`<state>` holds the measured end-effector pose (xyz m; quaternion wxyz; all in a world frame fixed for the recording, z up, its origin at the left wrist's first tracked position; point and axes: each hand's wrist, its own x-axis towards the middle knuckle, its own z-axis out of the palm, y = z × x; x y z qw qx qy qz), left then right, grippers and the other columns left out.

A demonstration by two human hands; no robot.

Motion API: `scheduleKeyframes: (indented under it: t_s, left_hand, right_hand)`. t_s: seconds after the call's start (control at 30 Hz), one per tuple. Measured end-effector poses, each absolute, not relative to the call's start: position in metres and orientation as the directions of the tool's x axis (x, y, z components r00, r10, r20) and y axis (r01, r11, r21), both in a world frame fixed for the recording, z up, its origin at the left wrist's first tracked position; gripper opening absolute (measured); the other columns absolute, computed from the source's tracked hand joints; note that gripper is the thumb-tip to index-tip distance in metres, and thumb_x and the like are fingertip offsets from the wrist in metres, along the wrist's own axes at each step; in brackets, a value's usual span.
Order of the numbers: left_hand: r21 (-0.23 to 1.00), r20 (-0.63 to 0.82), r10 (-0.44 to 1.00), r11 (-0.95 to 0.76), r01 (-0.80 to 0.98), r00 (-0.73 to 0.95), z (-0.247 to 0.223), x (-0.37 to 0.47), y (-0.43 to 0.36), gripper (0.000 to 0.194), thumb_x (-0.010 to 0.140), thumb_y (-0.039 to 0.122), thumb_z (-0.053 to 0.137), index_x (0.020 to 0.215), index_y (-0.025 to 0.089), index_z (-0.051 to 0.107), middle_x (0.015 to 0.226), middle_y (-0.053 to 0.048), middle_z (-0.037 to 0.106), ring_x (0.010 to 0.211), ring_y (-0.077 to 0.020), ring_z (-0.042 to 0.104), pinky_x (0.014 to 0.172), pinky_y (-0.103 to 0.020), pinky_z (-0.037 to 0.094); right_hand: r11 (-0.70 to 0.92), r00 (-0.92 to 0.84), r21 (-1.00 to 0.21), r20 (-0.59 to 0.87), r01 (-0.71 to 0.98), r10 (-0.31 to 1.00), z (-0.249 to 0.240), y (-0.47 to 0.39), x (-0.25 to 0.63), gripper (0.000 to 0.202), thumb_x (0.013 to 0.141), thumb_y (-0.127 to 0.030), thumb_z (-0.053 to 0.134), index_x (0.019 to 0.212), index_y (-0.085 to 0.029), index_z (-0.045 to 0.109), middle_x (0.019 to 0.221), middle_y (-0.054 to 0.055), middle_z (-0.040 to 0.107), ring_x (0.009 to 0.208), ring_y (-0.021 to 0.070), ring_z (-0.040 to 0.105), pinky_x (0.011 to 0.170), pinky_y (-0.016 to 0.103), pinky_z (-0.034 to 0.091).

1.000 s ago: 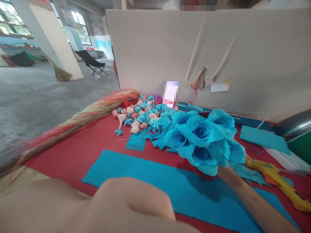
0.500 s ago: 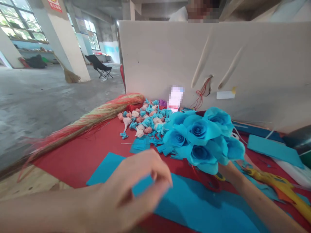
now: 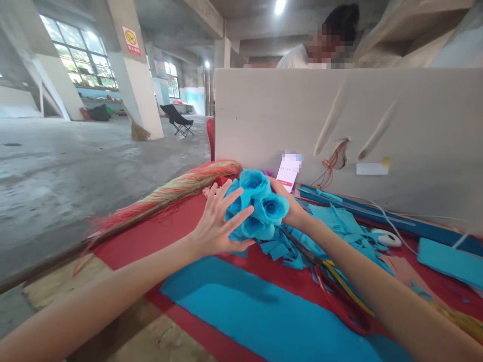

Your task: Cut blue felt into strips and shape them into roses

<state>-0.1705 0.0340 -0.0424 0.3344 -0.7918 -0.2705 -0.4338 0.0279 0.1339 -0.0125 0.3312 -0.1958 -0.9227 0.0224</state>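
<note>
A bunch of blue paper flowers (image 3: 272, 207) is held up over the far part of the red table. My right hand (image 3: 290, 203) grips the bunch from behind and the right, its fingers mostly hidden by the petals. With fingers spread, my left hand (image 3: 219, 221) lies against the left side of the flowers, holding nothing. Below both hands a long sheet of blue paper (image 3: 241, 301) lies on the red table surface (image 3: 158, 236). Scissors with red handles (image 3: 339, 311) rest under my right forearm.
Blue paper scraps (image 3: 335, 221) and a white roll (image 3: 387, 238) lie to the right, near a folded blue stack (image 3: 451, 261). A lit phone (image 3: 287, 173) leans on the pale partition (image 3: 271, 115). Straw-like bundles (image 3: 177, 193) line the left edge. A person (image 3: 298, 56) is beyond the partition.
The flower bunch has moved left and away from me in my right hand. My left hand has reached forward from a curled pose, spreading its fingers against the flowers. The view has tilted up and left.
</note>
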Motion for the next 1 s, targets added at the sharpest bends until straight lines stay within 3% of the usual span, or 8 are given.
scheduleKeyframes:
  t_s: [0.13, 0.3, 0.47, 0.77, 1.0]
  left_hand:
    - [-0.485, 0.773, 0.111, -0.531, 0.694, 0.625, -0.054, -0.188, 0.047, 0.059, 0.073, 0.047, 0.062, 0.124, 0.032, 0.039, 0.126, -0.008, 0.042, 0.130, -0.0383, 0.020, 0.099, -0.065, 0.019]
    - [-0.579, 0.658, 0.140, -0.535, 0.616, 0.740, -0.058, -0.199, 0.045, 0.053, 0.068, 0.049, 0.068, 0.116, 0.035, 0.049, 0.126, -0.003, 0.045, 0.128, -0.0363, 0.023, 0.100, -0.066, 0.017]
    - [-0.594, 0.641, 0.101, -0.561, 0.576, 0.760, -0.063, -0.197, 0.046, 0.037, 0.078, 0.039, 0.061, 0.113, 0.034, 0.053, 0.124, 0.000, 0.048, 0.127, -0.0332, 0.029, 0.100, -0.065, 0.020]
    - [-0.618, 0.642, 0.059, -0.551, 0.561, 0.765, -0.060, -0.199, 0.049, 0.030, 0.083, 0.027, 0.055, 0.113, 0.029, 0.053, 0.116, 0.000, 0.056, 0.117, -0.0306, 0.044, 0.100, -0.062, 0.021]
    - [-0.579, 0.627, 0.154, -0.563, 0.589, 0.763, -0.068, -0.204, 0.059, 0.034, 0.084, 0.037, 0.053, 0.117, 0.029, 0.051, 0.117, -0.002, 0.057, 0.124, -0.0308, 0.037, 0.103, -0.063, 0.014]
  right_hand:
    - [0.960, -0.782, -0.077, 0.564, 0.270, 0.265, -0.007, 0.137, 0.018, 0.069, 0.078, -0.040, 0.056, 0.135, -0.017, 0.025, 0.132, 0.018, 0.040, 0.121, 0.0302, 0.038, 0.097, 0.050, 0.036]
    - [0.977, -0.856, 0.027, 0.488, 0.211, 0.172, -0.006, 0.140, 0.003, 0.068, 0.075, -0.029, 0.060, 0.133, -0.014, 0.027, 0.131, 0.018, 0.042, 0.122, 0.0282, 0.037, 0.100, 0.048, 0.033]
    - [0.974, -0.868, 0.076, 0.472, 0.215, 0.154, -0.009, 0.153, -0.002, 0.066, 0.073, -0.024, 0.060, 0.130, -0.009, 0.030, 0.129, 0.021, 0.043, 0.123, 0.0285, 0.036, 0.101, 0.047, 0.032]
    - [0.971, -0.871, 0.067, 0.459, 0.231, 0.176, -0.013, 0.170, 0.007, 0.077, 0.071, -0.028, 0.063, 0.134, -0.013, 0.023, 0.133, 0.018, 0.040, 0.125, 0.0284, 0.035, 0.101, 0.048, 0.031]
    - [0.951, -0.850, 0.059, 0.467, 0.304, 0.243, -0.008, 0.181, 0.016, 0.078, 0.065, -0.020, 0.065, 0.133, -0.015, 0.026, 0.130, 0.017, 0.043, 0.120, 0.0310, 0.039, 0.096, 0.050, 0.036]
